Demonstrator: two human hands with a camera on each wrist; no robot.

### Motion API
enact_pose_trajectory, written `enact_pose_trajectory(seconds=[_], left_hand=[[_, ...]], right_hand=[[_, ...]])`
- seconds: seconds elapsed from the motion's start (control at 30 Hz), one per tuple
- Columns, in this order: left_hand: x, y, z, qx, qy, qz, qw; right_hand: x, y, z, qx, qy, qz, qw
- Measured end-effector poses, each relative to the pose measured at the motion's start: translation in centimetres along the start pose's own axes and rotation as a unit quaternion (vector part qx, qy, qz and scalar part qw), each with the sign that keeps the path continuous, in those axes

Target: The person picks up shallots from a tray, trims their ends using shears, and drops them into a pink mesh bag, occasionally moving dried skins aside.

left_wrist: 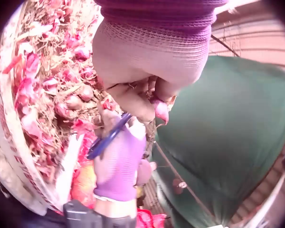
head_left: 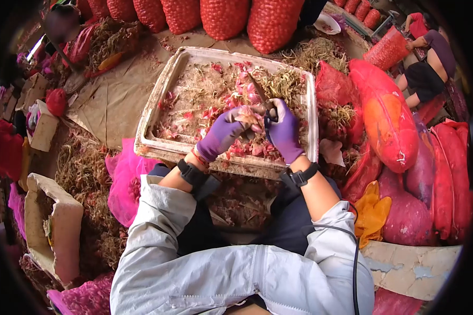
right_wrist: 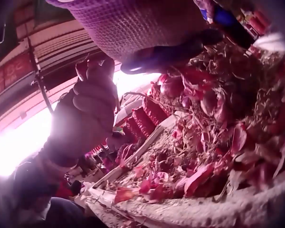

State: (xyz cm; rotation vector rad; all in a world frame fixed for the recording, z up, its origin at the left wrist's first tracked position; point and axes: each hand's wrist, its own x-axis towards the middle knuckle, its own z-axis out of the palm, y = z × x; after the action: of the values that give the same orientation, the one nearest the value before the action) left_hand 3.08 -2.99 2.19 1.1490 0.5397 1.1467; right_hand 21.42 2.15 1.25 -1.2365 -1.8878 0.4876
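Both hands wear purple gloves with pale palms and work close together over a white foam tray (head_left: 163, 79). My left hand (head_left: 222, 135) pinches a pink shallot (left_wrist: 161, 112); its fingers cover part of it. In my right hand (head_left: 286, 131) are scissors (head_left: 258, 89), their brown, pointed blade angled up and away. A blue handle (left_wrist: 107, 138) shows against the right glove in the left wrist view. Loose shallots (left_wrist: 73, 101) lie below the hands among red skins and dry stalks (head_left: 284, 84).
Filled red net sacks (head_left: 223, 18) line the far side. More sacks (head_left: 386, 126) are piled to the right, with a person (head_left: 431, 60) beyond them. A foam box (head_left: 65, 226) and a pink net (head_left: 126, 184) lie at the left.
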Motion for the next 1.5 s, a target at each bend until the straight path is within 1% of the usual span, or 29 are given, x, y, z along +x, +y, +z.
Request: enact_pose_trajectory(seconds=[0.03, 0.07, 0.1, 0.13, 0.17, 0.2, 0.27, 0.33, 0.4, 0.43, 0.53, 0.6, 0.67, 0.7, 0.73, 0.8, 0.83, 0.93, 0.97, 1.0, 1.1, 1.13, 1.27, 1.33, 1.37, 1.4, 1.43, 1.47, 1.5], left_hand=[[0.4, -0.6, -0.4, -0.077, -0.003, 0.056, 0.995], [0.4, -1.0, -0.9, -0.077, -0.003, 0.057, 0.995], [0.4, -1.3, -1.5, -0.132, 0.03, 0.038, 0.99], [0.4, -1.4, -1.9, -0.186, 0.062, 0.022, 0.98], [0.3, -1.6, -2.0, -0.165, 0.081, 0.025, 0.983], [0.3, -1.8, -2.2, -0.165, 0.084, 0.026, 0.982], [0.4, -0.8, -1.4, -0.017, 0.111, -0.033, 0.993], [0.7, -2.1, -0.2, 0.014, 0.151, 0.019, 0.988], [0.4, -2.9, 0.5, 0.29, 0.216, 0.084, 0.929], [0.6, -2.8, 0.6, 0.338, 0.197, 0.111, 0.914], [0.4, -2.5, 0.7, 0.403, 0.151, 0.078, 0.899], [0.9, -2.7, -0.3, 0.16, 0.163, 0.016, 0.973], [0.6, -0.8, -0.6, 0.037, 0.165, -0.049, 0.984], [0.6, -0.8, -1.0, -0.001, 0.162, -0.056, 0.985], [0.8, -1.1, -1.1, -0.002, 0.163, -0.057, 0.985], [1.0, -1.7, -1.0, -0.056, 0.144, -0.054, 0.987], [0.9, -1.7, -1.0, -0.032, 0.122, -0.067, 0.99], [0.8, -2.3, -1.3, -0.109, 0.153, -0.072, 0.98], [0.8, -2.3, -1.5, -0.143, 0.143, -0.04, 0.979], [0.8, -2.3, -1.8, -0.143, 0.143, -0.036, 0.979], [0.9, -1.7, -0.7, -0.033, 0.149, -0.078, 0.985], [0.8, -1.9, -0.6, 0.032, 0.119, -0.053, 0.991], [1.1, -3.6, 0.3, 0.075, 0.179, 0.026, 0.981], [1.1, -3.1, -0.2, 0.073, 0.199, 0.048, 0.976], [0.9, -2.5, -0.4, 0.001, 0.193, 0.033, 0.981], [1.0, -2.1, -0.5, -0.071, 0.186, 0.019, 0.98], [1.3, -1.3, 0.0, -0.089, 0.239, 0.001, 0.967], [1.1, -1.2, -0.6, -0.025, 0.219, 0.011, 0.975], [1.2, -1.5, -0.7, -0.036, 0.214, 0.018, 0.976]], right_hand=[[0.4, -0.3, -0.5, 0.025, 0.029, 0.026, 0.999], [0.7, -1.4, -1.3, 0.048, 0.054, 0.051, 0.996], [1.1, -2.7, -2.4, 0.091, 0.029, 0.159, 0.983], [1.6, -2.3, -2.0, 0.085, 0.075, 0.075, 0.991], [1.3, -2.0, -2.3, 0.24, 0.028, 0.12, 0.963], [0.7, -1.9, -2.4, 0.388, -0.019, 0.164, 0.907], [0.1, -2.7, -1.2, 0.384, -0.05, 0.089, 0.918], [-0.3, -4.2, 0.0, 0.272, -0.008, 0.02, 0.962], [-0.4, -5.1, -0.3, 0.134, -0.056, -0.039, 0.989], [-0.4, -5.5, -0.4, 0.04, -0.007, -0.094, 0.995], [0.6, -4.4, -1.5, -0.064, 0.034, -0.074, 0.995], [2.0, -2.5, -2.7, -0.117, 0.102, -0.033, 0.987], [1.4, -5.5, -4.1, 0.036, 0.045, 0.105, 0.993], [1.0, -3.4, -2.5, 0.201, 0.045, 0.074, 0.976], [0.8, -3.4, -1.8, 0.179, 0.019, 0.038, 0.983], [-0.6, -3.6, -0.4, 0.252, -0.036, 0.011, 0.967], [-1.0, -3.8, 0.1, 0.289, -0.054, 0.108, 0.95], [0.6, -2.9, -0.9, 0.289, -0.028, 0.082, 0.953], [0.9, -3.2, -1.8, 0.344, -0.007, 0.108, 0.933], [1.2, -3.6, -2.6, 0.366, 0.014, 0.137, 0.92], [0.9, -3.0, -1.7, 0.388, -0.042, 0.125, 0.912], [0.4, -3.3, -0.8, 0.451, -0.062, 0.126, 0.882], [-0.5, -3.6, -0.3, 0.354, -0.125, 0.2, 0.905], [-0.3, -2.6, -0.1, 0.533, -0.1, 0.275, 0.794], [0.1, -3.9, -0.7, 0.576, -0.063, 0.254, 0.775], [0.6, -1.0, -0.7, 0.614, -0.057, 0.246, 0.748], [0.8, -1.5, -1.1, 0.579, -0.046, 0.23, 0.781], [0.8, -1.9, -1.6, 0.542, -0.034, 0.215, 0.811], [0.8, -2.5, -1.8, 0.513, -0.036, 0.222, 0.828]])
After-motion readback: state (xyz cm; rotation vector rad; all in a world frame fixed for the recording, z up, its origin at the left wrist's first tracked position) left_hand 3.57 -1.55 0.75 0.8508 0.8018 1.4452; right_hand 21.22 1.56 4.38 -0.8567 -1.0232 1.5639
